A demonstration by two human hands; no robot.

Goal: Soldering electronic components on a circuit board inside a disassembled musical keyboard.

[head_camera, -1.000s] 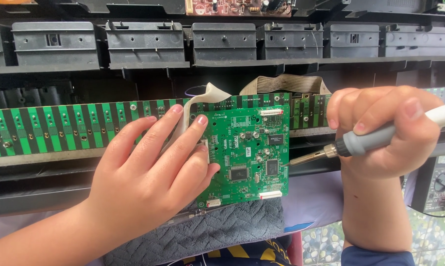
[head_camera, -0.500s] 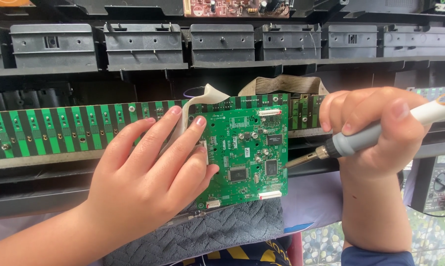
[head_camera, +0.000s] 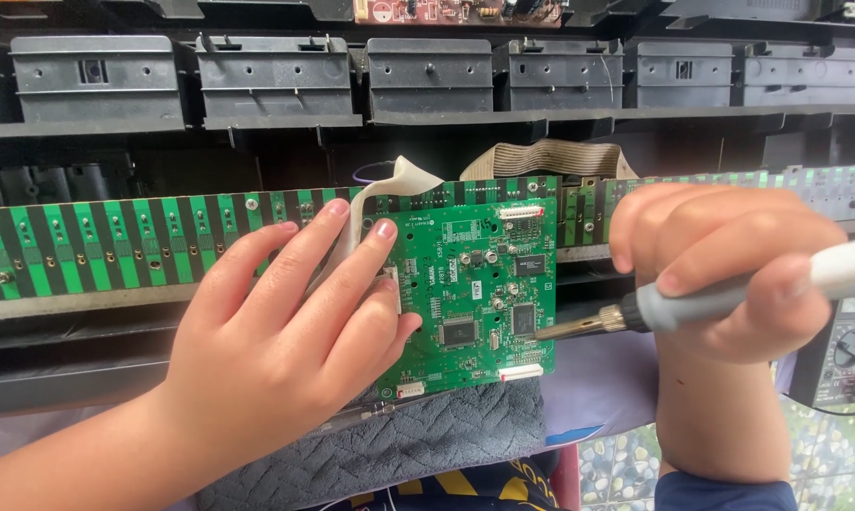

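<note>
The left hand [head_camera: 285,350] lies flat and open on the left edge of a green board [head_camera: 475,289], fingers spread, pressing a pale ribbon cable [head_camera: 370,213] against it; it grips nothing. The board stands tilted, its lower edge just past the palm on a grey cloth [head_camera: 399,445].

The right hand [head_camera: 730,274] is closed around the grey-and-white handle of a soldering iron [head_camera: 692,303]. The iron points leftward from this hand, and its metal tip [head_camera: 550,331] touches the board's right edge, beside a black chip [head_camera: 524,319]. The two hands are well apart, with the board between them.

Beyond both hands runs a long strip [head_camera: 115,246] banded green and black, reaching out past each wrist. Above it hangs a row of dark grey plastic pieces [head_camera: 276,80]. A second ribbon cable, tan, [head_camera: 541,156] arches above the board's top edge. Below the right hand, near its wrist, sits a multimeter [head_camera: 839,355], partly hidden.
</note>
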